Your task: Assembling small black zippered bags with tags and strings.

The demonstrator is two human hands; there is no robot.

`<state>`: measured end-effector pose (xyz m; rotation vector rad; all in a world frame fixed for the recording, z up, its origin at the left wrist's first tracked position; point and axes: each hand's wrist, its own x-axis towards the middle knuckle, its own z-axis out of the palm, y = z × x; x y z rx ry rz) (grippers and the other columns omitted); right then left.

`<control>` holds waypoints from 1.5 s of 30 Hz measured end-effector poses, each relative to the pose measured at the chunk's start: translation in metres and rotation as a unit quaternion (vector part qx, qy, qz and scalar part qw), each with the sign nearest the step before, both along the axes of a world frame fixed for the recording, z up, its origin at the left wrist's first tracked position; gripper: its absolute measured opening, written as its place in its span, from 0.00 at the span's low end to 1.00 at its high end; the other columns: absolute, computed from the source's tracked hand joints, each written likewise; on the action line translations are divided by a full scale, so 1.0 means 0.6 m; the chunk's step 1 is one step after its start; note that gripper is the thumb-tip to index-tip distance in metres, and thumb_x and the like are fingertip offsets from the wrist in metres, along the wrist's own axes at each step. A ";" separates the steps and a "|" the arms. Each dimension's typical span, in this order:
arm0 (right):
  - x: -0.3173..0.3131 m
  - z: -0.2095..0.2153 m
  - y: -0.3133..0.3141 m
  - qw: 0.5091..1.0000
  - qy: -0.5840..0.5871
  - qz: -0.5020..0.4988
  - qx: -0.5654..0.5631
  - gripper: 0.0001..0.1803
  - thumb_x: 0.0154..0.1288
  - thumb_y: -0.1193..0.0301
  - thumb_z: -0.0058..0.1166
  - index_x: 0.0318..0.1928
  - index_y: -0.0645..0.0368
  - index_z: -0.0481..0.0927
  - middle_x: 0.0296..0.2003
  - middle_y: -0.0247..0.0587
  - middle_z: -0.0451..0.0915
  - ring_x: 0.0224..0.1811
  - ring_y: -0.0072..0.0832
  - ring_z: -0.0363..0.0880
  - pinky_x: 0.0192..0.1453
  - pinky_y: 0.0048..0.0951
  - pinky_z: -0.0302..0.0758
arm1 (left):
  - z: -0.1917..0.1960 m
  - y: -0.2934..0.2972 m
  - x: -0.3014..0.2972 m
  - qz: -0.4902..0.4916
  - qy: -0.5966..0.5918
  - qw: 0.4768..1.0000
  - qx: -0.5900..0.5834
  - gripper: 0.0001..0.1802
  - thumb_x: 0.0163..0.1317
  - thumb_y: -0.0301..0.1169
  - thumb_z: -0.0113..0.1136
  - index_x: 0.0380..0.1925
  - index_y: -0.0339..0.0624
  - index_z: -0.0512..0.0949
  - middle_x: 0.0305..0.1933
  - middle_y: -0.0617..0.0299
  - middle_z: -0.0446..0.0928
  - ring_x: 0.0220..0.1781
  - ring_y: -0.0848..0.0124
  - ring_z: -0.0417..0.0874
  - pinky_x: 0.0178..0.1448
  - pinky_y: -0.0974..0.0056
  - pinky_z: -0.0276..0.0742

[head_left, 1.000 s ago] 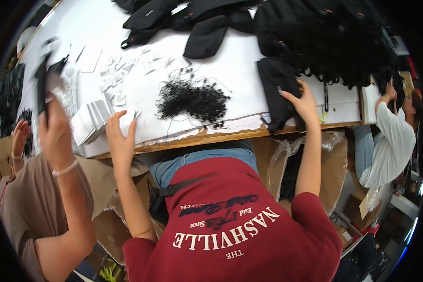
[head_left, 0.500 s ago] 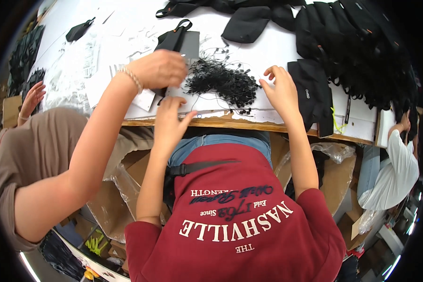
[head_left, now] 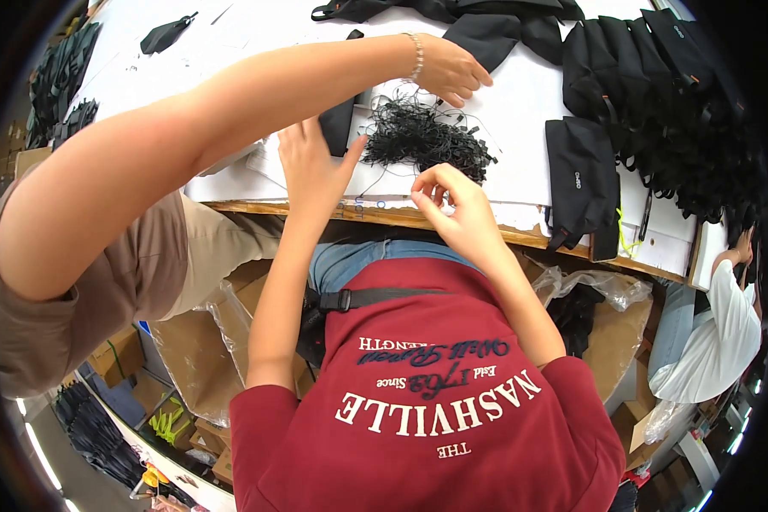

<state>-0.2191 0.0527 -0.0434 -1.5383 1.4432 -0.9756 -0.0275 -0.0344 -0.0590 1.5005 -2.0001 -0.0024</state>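
Note:
A tangled pile of thin black cords with small ends (head_left: 427,136) lies near the table's front edge. My left hand (head_left: 309,162) is to its left, fingers stretched and thumb spread. Just beyond those fingers is a black fabric piece (head_left: 337,128), partly covered by a co-worker's arm; whether I touch it, I cannot tell. In front of the pile, my right hand (head_left: 454,205) has its fingers curled and thumb close to the index finger. Anything between those fingertips is too small to make out.
From the left, a co-worker's arm and hand (head_left: 448,72) reach across above the pile. Black pouches lie in a heap (head_left: 631,77) at the right, and a single black pouch (head_left: 582,179) sits nearer. A pen (head_left: 645,215) is beside it. Cardboard boxes (head_left: 192,358) stand below the table edge.
My right hand has moved left and nearer to me, from the pile's right side to its front. My left hand has shifted forward. The co-worker's hand has swept right over the pile.

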 end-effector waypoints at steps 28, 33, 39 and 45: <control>-0.037 0.170 -0.002 0.941 0.266 0.109 -0.177 0.10 0.51 0.75 0.62 0.37 0.56 0.83 0.29 0.34 0.80 0.30 0.32 0.79 0.33 0.30 0.74 | 0.155 0.145 0.013 -0.251 0.055 0.963 -0.079 0.19 0.48 0.35 0.72 0.40 0.46 0.79 0.44 0.67 0.78 0.45 0.70 0.76 0.48 0.64 0.66; -0.029 0.177 0.013 0.949 0.253 0.105 -0.160 0.10 0.52 0.78 0.60 0.37 0.56 0.83 0.29 0.35 0.80 0.29 0.32 0.79 0.32 0.28 0.74 | 0.140 0.146 -0.008 -0.230 -0.063 0.970 -0.037 0.20 0.45 0.35 0.67 0.42 0.47 0.80 0.39 0.68 0.78 0.42 0.72 0.76 0.53 0.64 0.63; -0.068 0.153 0.002 0.987 -0.027 0.156 0.038 0.29 0.52 0.58 0.65 0.52 0.61 0.77 0.39 0.43 0.81 0.42 0.29 0.79 0.46 0.29 0.73 | 0.142 0.138 0.005 -0.293 0.048 0.954 0.024 0.15 0.37 0.22 0.65 0.30 0.43 0.80 0.30 0.65 0.79 0.31 0.68 0.79 0.40 0.63 0.71; -0.107 0.056 0.059 0.957 -0.125 0.177 0.193 0.38 0.49 0.56 0.71 0.57 0.62 0.71 0.46 0.39 0.77 0.51 0.26 0.74 0.60 0.29 0.66 | 0.133 0.144 0.030 -0.191 0.227 0.921 0.251 0.07 0.51 0.20 0.63 0.32 0.37 0.79 0.28 0.58 0.81 0.31 0.65 0.83 0.37 0.67 0.75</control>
